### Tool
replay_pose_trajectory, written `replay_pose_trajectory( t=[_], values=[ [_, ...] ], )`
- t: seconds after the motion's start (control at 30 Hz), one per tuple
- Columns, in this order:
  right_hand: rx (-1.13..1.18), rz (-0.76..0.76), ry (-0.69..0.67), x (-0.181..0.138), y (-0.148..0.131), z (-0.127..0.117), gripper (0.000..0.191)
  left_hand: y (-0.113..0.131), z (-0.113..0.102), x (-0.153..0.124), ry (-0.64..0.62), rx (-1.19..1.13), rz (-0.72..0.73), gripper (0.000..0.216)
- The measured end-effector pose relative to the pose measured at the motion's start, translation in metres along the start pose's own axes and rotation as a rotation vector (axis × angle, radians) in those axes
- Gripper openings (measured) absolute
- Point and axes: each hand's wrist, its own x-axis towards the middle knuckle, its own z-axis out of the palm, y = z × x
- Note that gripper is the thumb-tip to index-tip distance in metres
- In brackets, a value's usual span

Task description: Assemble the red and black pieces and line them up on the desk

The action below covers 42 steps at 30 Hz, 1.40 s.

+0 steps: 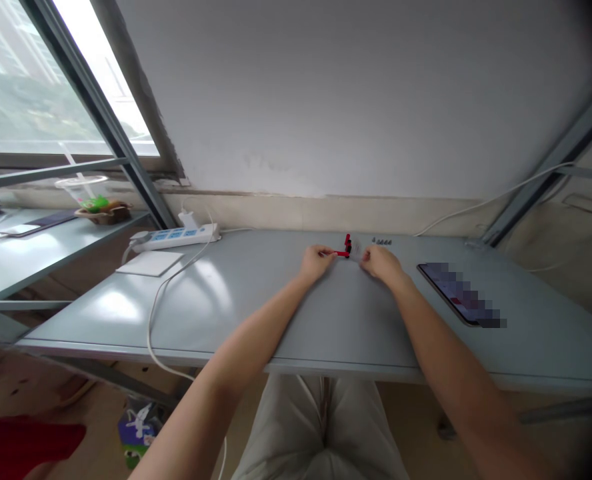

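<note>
A small red-and-black plastic part (345, 248) stands near the far side of the grey desk (256, 313), with a thin red arm pointing left. My left hand (316, 262) pinches the end of that red arm between its fingertips. My right hand (382, 263) lies just right of the part, its fingertips by a small pale, translucent piece (355, 250). Whether that hand holds the piece is hidden. Beyond it, a short row of several small dark screws or pegs (382, 241) lies on the desk.
A phone (459, 293) with a blurred screen lies to the right. On the left are a white power strip (176, 237), a white pad (150, 263) and a loose white cable (159, 313). A lower side shelf (26, 257) holds a plastic cup (81, 190). The wall closes the far edge.
</note>
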Motion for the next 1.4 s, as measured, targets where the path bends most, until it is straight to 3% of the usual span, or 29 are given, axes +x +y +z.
replay_pose_trajectory(
  t=[0.37,0.57,0.77,1.2,1.4],
  values=[
    [0.006,-0.074,0.003,-0.003,-0.007,-0.001,0.014,-0.002,0.003,0.001,-0.077,0.021,0.035,0.02],
    [0.111,-0.178,-0.053,-0.004,-0.016,0.003,0.029,0.001,0.004,-0.003,-0.116,0.018,-0.008,0.02],
    [0.129,-0.229,-0.048,-0.004,-0.017,0.004,0.015,0.004,0.003,-0.004,-0.12,-0.053,-0.066,0.02],
    [0.302,-0.272,0.035,-0.004,-0.023,0.008,0.012,0.007,0.006,-0.007,-0.04,-0.348,-0.123,0.014],
    [0.401,-0.269,0.066,-0.003,-0.029,0.014,0.017,0.003,0.012,-0.007,-0.106,-0.332,-0.102,0.017]
  ],
)
